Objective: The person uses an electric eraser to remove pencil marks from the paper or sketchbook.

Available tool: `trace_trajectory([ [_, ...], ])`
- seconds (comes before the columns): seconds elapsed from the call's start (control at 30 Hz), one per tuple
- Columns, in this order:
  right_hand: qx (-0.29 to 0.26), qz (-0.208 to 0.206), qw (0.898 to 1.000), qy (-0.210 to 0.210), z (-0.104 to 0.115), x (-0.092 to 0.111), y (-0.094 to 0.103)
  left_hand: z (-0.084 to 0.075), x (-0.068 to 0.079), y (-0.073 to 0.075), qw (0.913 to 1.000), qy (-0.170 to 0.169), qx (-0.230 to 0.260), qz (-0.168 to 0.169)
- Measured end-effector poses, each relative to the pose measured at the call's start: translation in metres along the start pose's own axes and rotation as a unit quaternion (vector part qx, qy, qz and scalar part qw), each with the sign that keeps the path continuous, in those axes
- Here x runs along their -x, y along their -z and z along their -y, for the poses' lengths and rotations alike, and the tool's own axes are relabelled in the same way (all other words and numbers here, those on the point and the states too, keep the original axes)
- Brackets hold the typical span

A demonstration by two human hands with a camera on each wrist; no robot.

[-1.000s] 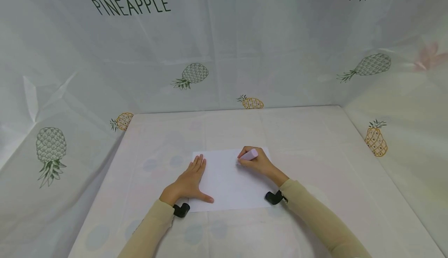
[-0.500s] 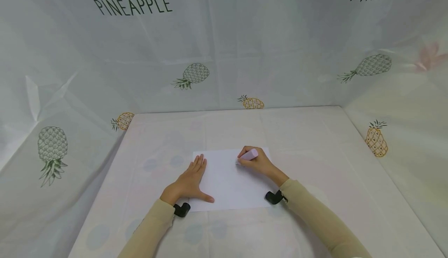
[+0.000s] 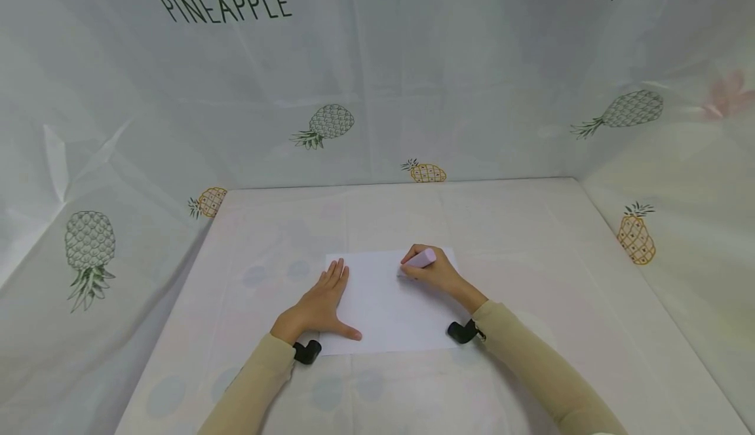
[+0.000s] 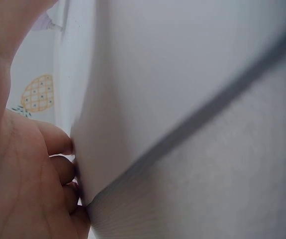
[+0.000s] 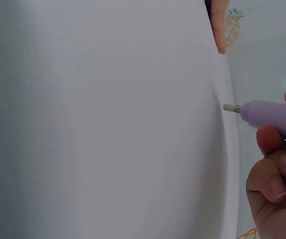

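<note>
A sheet of white paper [image 3: 386, 320] lies flat on the table. My left hand [image 3: 318, 307] rests on its left side, fingers straight and thumb spread away from them. With curled fingers, my right hand [image 3: 433, 272] pinches a light purple electric eraser [image 5: 267, 114] over the upper right part of the sheet. In the right wrist view, the pale eraser tip [image 5: 229, 107] sticks out of a thin metal collar, right at the paper's surface. Small dark specks [image 5: 214, 94] dot the paper near that tip. The left wrist view shows the left fingertips [image 4: 68, 169] along the sheet.
A pale cloth with faint dots covers the table [image 3: 513, 219]. Around the back and sides hangs a white sheet with pineapple prints [image 3: 330, 122]. Black wrist cameras [image 3: 463, 332] sit at both cuffs, close over the table.
</note>
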State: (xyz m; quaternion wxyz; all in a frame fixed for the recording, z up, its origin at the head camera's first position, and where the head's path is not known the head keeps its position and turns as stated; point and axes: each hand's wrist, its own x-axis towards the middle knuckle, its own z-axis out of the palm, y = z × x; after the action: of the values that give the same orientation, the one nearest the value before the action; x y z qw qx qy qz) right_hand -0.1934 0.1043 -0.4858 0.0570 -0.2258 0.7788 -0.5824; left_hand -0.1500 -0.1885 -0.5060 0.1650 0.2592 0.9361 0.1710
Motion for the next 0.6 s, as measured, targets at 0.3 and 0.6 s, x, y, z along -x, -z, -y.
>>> trace_trajectory([
  [0.3, -0.001, 0.002, 1.000, -0.007, -0.004, 0.001, 0.000, -0.001, 0.000, 0.000, 1.0000, 0.001, 0.006, -0.003],
  [0.6, 0.028, -0.012, 0.999, 0.030, -0.033, -0.005, -0.005, -0.002, 0.001, 0.001, 0.9999, 0.004, 0.011, -0.002],
])
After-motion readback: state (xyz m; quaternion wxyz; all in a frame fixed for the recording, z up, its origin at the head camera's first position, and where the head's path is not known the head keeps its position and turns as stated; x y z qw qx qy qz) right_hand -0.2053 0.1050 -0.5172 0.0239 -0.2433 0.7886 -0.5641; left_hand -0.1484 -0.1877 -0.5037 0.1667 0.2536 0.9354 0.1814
